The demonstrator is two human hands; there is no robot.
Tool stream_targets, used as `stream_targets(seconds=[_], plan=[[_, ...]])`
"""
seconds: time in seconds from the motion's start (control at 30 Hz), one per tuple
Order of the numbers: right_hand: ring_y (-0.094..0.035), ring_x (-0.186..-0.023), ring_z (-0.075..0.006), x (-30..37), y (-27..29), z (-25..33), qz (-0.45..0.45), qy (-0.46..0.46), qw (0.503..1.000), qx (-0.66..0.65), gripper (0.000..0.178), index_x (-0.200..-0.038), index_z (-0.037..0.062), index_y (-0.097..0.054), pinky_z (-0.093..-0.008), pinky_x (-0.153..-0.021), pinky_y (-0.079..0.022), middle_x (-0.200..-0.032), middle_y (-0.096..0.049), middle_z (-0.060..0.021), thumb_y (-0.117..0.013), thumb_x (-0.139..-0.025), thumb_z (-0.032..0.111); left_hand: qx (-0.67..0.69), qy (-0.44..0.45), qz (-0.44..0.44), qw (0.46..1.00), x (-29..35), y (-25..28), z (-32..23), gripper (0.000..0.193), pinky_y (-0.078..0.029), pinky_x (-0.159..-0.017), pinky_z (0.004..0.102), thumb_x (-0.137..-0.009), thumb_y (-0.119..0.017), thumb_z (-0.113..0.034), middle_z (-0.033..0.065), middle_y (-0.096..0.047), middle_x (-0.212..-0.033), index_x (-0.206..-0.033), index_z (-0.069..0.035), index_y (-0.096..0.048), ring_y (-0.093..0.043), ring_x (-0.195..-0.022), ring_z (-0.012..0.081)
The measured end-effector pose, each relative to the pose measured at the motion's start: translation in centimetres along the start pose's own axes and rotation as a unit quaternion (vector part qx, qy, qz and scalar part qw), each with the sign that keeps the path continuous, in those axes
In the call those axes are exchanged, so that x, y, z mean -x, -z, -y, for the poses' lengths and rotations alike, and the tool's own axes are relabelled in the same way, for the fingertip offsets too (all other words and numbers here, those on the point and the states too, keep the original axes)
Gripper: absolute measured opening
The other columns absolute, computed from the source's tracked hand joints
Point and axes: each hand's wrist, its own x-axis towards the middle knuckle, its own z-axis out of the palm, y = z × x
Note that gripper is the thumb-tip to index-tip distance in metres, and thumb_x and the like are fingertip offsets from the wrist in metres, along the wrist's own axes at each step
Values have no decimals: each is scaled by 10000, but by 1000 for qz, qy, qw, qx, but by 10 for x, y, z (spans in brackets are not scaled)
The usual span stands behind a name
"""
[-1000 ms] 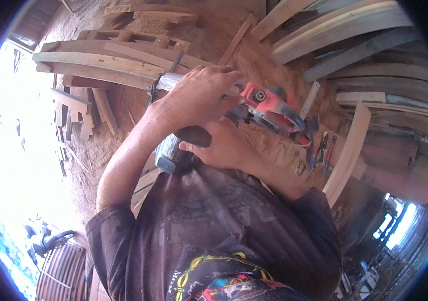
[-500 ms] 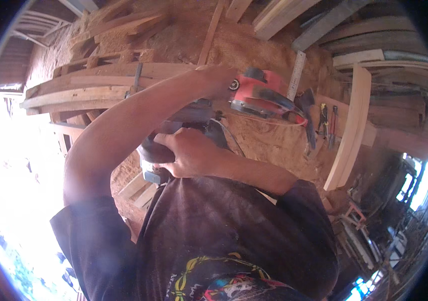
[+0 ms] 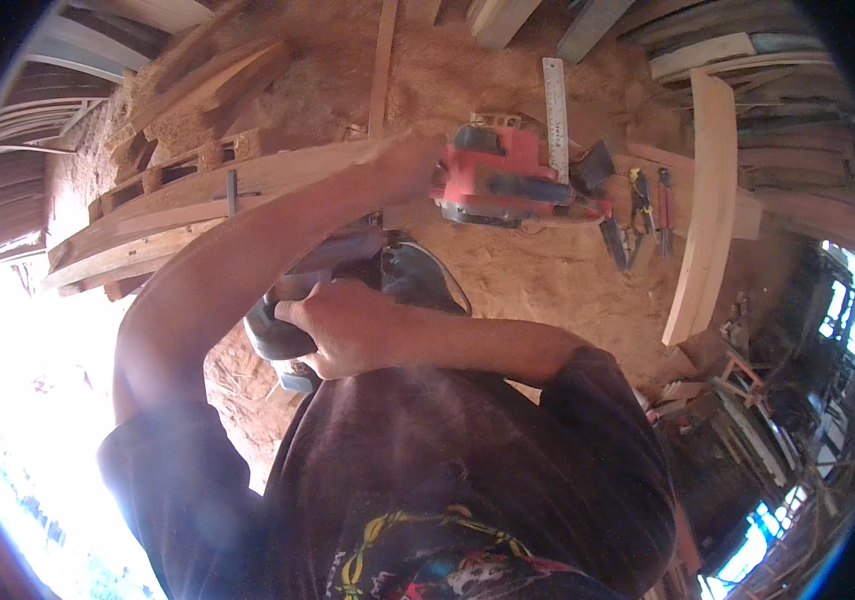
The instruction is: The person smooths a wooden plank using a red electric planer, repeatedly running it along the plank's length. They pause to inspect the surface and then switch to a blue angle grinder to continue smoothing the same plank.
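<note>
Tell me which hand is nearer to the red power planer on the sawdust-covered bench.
The left hand. It reaches up to the red power planer and looks to touch its left end. The right hand is lower, nearer the person's chest, gripping a dark grey power tool.

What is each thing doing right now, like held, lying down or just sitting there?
Left hand: stretched out, resting beside the red power tool.
Right hand: shut on the grey power tool.
Grey power tool: held.
Red power tool: lying on sawdust.
Metal ruler: lying flat.
Curved plank: lying untouched.
</note>
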Motion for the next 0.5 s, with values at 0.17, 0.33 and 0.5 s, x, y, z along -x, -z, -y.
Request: stream_targets(seconds=[0.17,0.33,0.5], plan=[[-755,-981,-468,-2,-7,4,-11,-2,1000,22,517,-1231,13,-698,-552,-908,-597,-1004,-765,-279,-842,-823,296,299,-33,23,954,3,-28,39,395,-581,-954,503,-905,-829,-234,198,-790,-1141,-1263,-94,-736,-748,-1121,394],[-747,-903,-470,-4,-7,-3,-78,58,994,-44,385,-1132,63,-705,-557,-809,-584,-888,-748,-254,-863,-883,310,-13,59,48,997,83,77,-36,415,-592,-940,503,-904,-799,-322,190,-797,-1136,-1270,-130,-767,-761,-1100,390],[-768,-894,-434,-5,8,8,-16,27,999,-35,358,-1100,58,-708,-488,-766,-601,-909,-765,-231,-880,-889,291,68,155,-67,983,169,98,-15,500,-593,-929,513,-962,-711,-480,217,-791,-1136,-1242,-71,-781,-756,-1082,412]])
